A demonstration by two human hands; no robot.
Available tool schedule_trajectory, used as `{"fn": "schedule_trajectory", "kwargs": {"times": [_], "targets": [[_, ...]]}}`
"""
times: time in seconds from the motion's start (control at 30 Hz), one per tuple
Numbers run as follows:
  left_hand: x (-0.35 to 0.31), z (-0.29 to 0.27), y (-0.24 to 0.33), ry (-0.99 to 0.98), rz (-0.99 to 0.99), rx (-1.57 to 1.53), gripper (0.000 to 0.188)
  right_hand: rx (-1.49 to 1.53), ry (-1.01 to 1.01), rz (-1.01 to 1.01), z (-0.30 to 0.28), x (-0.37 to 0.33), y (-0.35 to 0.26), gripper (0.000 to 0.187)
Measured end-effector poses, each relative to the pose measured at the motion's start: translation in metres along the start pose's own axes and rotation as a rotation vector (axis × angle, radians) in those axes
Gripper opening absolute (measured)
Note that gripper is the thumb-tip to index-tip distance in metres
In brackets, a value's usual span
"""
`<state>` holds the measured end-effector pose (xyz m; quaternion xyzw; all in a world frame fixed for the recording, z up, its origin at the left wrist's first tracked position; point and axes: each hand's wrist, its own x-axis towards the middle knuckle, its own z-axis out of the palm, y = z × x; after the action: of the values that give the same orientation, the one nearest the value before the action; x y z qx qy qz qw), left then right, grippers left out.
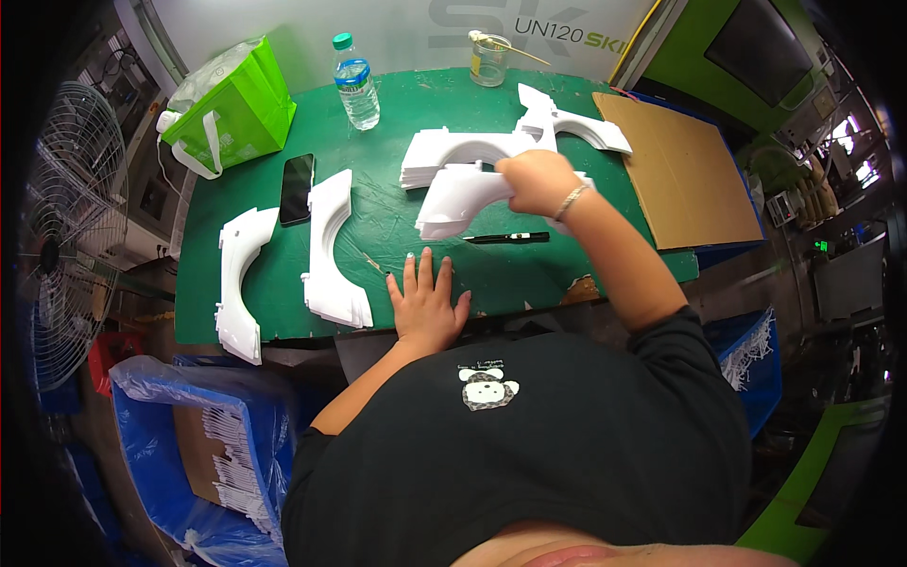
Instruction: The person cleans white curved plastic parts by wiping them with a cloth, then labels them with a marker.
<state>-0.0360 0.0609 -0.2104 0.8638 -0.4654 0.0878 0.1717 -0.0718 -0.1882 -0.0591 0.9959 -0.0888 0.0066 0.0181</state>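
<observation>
A curved white part [460, 197] was just beyond the black marker [515, 237] on the green table [387, 208]. The right hand [543, 181] was closed over the part's arch, its fingers curled around the edge; their tips were hidden. The left hand [427, 307] lay palm down, left of the marker and nearer the body, fingers spread and grasping nothing. A white stack [453, 156] sat farther beyond the marker, and two more, an inner stack [323, 250] and an outer stack [231, 274], well to its left. The part looked like light, stiff, smooth plastic, probably slippery and easily scuffed; its narrow arch seemed the surest hold, its thin ends the weakest.
</observation>
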Motion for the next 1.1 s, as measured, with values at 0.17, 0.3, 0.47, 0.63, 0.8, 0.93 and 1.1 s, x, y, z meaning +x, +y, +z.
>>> {"fn": "schedule_trajectory", "kwargs": {"times": [0.17,0.3,0.47,0.63,0.8,0.93,1.1], "targets": [[-0.002,0.0,-0.002,0.013,0.028,-0.006,0.064,-0.099,-0.061,0.062,0.045,0.028,-0.007,0.02],[-0.001,-0.001,-0.002,-0.01,0.039,-0.015,0.064,0.015,0.202,-0.066,0.02,0.01,-0.011,0.034],[-0.002,-0.003,-0.001,-0.016,0.039,0.008,0.063,0.036,0.625,-0.274,-0.006,-0.02,-0.017,0.039],[0.0,-0.002,-0.001,-0.025,0.042,0.029,0.063,0.079,0.724,-0.316,-0.025,-0.051,-0.021,0.042],[0.002,-0.001,0.001,-0.02,0.052,0.043,0.062,0.306,0.671,-0.279,-0.041,-0.095,-0.004,0.04],[-0.004,0.0,-0.003,-0.009,0.055,0.06,0.062,0.555,0.618,0.052,-0.067,-0.179,0.051,0.045],[-0.004,0.0,-0.001,-0.025,0.06,0.061,0.063,1.643,0.782,-0.061,-0.053,-0.344,0.137,0.068]]}}
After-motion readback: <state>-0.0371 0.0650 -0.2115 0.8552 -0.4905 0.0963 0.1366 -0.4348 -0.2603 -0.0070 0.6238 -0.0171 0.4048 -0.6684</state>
